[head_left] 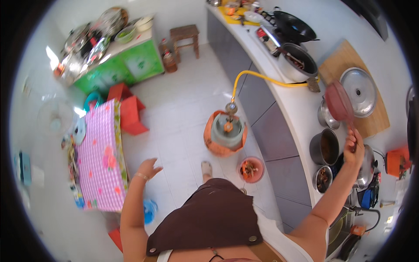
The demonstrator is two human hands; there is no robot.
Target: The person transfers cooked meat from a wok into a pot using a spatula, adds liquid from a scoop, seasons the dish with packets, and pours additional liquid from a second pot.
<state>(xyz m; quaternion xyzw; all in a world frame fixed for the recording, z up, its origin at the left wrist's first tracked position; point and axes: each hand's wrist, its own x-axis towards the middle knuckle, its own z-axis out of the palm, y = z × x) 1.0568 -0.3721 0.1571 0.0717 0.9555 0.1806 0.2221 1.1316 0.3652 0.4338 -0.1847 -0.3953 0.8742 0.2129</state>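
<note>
My right hand (353, 148) is wrapped round the long handle of a reddish-brown dipper (337, 102), held up over the counter at the right. The dipper's bowl hangs beside a round metal lid (358, 91) and partly covers a small metal pot (326, 115). Just left of that hand stand a dark pot with brown liquid (324, 147) and a metal bowl of dark food pieces (323, 179). My left hand (148, 168) is in the air over the floor, fingers apart, holding nothing. The inside of the dipper cannot be made out.
A gas cylinder (227, 131) with a yellow hose (262, 76) stands on the floor, a red scrap bucket (252, 170) beside it. The counter (273, 85) bears a wok (293, 27) and a large pot (297, 63). To the left are a checked-cloth table (98, 153) and red stools (131, 115).
</note>
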